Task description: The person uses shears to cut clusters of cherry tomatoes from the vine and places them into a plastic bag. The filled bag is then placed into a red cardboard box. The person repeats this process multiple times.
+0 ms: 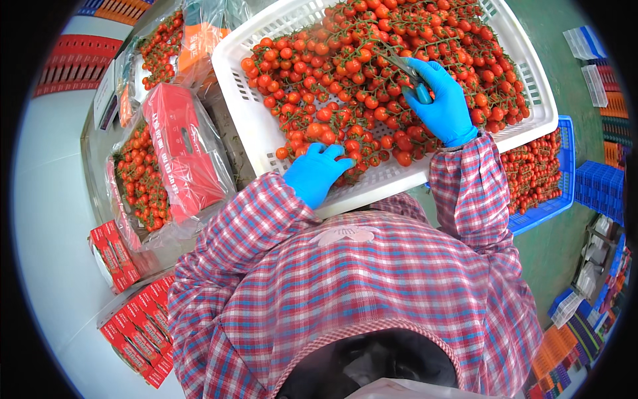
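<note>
bagged red carton [183, 153] far left, probably bagged against dirt | left hand [318, 171] on tomatoes [300, 67] at white crate [234, 106] near edge, likely steadying; can't tell if gripping | tomatoes piled in white crate | right hand [442, 103] closed round shears [405, 70], blades angled over fruit, likely for access | blue crate [567, 159] right, tomato-filled

Over there, glossy red cherry tomatoes [316, 114] (green-stemmed, many clustered) lie heaped in a white perforated crate [240, 114], teal-handled snips [407, 69] slanting above them.
</note>
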Tool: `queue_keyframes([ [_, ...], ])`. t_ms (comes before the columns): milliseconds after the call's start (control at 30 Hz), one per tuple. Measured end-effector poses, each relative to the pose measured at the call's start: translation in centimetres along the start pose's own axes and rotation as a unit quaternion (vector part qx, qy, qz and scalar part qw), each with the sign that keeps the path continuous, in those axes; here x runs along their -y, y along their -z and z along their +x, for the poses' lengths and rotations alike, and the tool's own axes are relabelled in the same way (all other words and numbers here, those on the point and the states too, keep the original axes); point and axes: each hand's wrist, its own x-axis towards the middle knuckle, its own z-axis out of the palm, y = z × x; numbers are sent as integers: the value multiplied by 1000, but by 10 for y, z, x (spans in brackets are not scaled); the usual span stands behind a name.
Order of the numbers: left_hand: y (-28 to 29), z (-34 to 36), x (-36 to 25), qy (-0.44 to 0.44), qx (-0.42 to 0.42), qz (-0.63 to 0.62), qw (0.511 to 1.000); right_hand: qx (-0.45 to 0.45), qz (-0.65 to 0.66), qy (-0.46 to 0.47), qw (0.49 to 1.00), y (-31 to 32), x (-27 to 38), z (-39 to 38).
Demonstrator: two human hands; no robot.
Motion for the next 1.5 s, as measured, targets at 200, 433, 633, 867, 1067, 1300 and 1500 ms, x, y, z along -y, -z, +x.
queue_keyframes([
  [200, 16, -21, 17, 32, -88, -258, 962, 0, 8, 2, 1000, 1, 0, 0],
  [433, 19, -52, 44, 274, -79, -680, 675, 11, 12, -14, 1000, 1, -1, 0],
  [633, 10, -48, 57, 159, -79, -856, 486, 15, 0, -14, 1000, -1, -3, -1],
  [867, 23, -35, 25, 52, 12, -640, 767, 6, 5, -4, 1000, -2, -4, -2],
  [1067, 15, 42, 67, 186, -41, -190, 963, 3, 6, -1, 1000, -1, -2, -1],
  [1300, -15, 99, 63, 153, -78, 117, 978, -2, 21, -15, 1000, 0, 0, -1],
  [1500, 34, 43, 65, -10, -196, -119, 973, 11, 0, -30, 999, 1, -2, -1],
])
